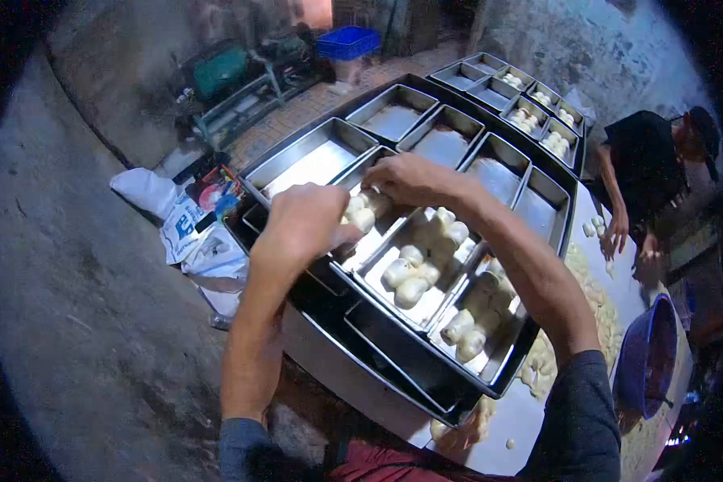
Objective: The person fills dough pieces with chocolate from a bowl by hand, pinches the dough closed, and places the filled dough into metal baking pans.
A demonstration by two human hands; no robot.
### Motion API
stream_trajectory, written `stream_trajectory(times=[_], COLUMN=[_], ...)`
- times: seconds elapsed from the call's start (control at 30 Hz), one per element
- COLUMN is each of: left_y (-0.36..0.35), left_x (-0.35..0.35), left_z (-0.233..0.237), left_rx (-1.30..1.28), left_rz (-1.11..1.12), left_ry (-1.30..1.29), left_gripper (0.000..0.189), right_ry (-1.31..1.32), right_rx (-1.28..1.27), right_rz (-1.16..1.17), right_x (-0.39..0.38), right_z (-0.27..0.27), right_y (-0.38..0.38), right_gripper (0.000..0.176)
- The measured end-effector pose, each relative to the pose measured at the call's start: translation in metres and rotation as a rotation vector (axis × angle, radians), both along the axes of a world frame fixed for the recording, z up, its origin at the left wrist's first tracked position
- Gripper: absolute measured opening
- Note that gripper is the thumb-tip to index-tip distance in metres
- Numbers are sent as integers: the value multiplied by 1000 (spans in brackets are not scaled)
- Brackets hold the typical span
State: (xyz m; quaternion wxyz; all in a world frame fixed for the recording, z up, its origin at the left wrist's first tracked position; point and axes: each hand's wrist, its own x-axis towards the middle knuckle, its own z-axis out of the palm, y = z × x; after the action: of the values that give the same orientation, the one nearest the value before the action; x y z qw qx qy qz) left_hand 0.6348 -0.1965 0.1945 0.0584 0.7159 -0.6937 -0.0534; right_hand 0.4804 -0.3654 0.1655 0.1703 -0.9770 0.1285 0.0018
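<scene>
Several pale dough balls (361, 218) lie between my two hands in a long metal baking pan (369, 242). My left hand (297, 229) is curled round the near side of these dough balls, its thumb toward them. My right hand (406, 178) reaches over the pan from the far side, its fingers bent down on the dough; the fingertips are partly hidden. Beside them, another pan holds more dough balls (414, 273) in a cluster. A third pan at the right holds dough balls (467, 333), partly shaded by my right arm.
Bare metal pans (394, 112) sit behind in the same dark frame. Farther back stand more pans (526, 119), some with dough. At right, a person in black (651, 161) handles dough beside a purple tub (647, 357). Bags (185, 225) lie on the left.
</scene>
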Motion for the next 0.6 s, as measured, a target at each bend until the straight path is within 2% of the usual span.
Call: stream_trajectory(times=[0.07, 0.1, 0.13, 0.17, 0.2, 0.23, 0.27, 0.33, 0.4, 0.47, 0.5, 0.53, 0.6], left_y=[2, 4, 15, 12, 23, 34, 39, 72, 111, 168, 189, 206, 228], left_x=[3, 8, -2, 7, 14, 12, 12, -4, -33, -28, -41, -59, -104], left_z=[0, 1, 15, 14, 13, 23, 28, 28, 20, 8, -1, -14, -33], left_rx=[-25, -93, -158, -140, -279, -282, -250, -312, -470, -363, -328, -292, -137], left_rz=[34, -30, 6, 12, -27, -3, 42, 63, 48, -92, -194, -289, -239], left_ry=[70, 97, 67, -7, 39, 102, 132, 499, 581, 657, 826, 990, 1051], left_gripper=[53, 56, 54, 53, 51, 51, 50, 47, 44, 43, 41, 38, 35], right_ry=[-119, -245, -344, -406, -363, -440, -575, -548, -654, -613, -518, -495, -407], right_rx=[8, -58, -145, -336, -259, -59, -206, 13, 68, 46, 209, 364, 456], right_rz=[-17, -28, -24, -74, -182, -278, -156, -329, -390, -601, -778, -856, -934], right_x=[-8, -14, -31, -43, -65, -91, -126, -181, -244, -314, -333, -348, -386], right_z=[-3, -5, 23, 23, 55, 68, 60, 94, 70, 44, 32, 11, -48], right_y=[-4, -10, 7, -2, 17, 28, 15, 84, 110, 151, 180, 205, 247], right_gripper=[28, 26, 24, 24, 24, 24, 25, 25, 24, 28, 30, 26, 24])
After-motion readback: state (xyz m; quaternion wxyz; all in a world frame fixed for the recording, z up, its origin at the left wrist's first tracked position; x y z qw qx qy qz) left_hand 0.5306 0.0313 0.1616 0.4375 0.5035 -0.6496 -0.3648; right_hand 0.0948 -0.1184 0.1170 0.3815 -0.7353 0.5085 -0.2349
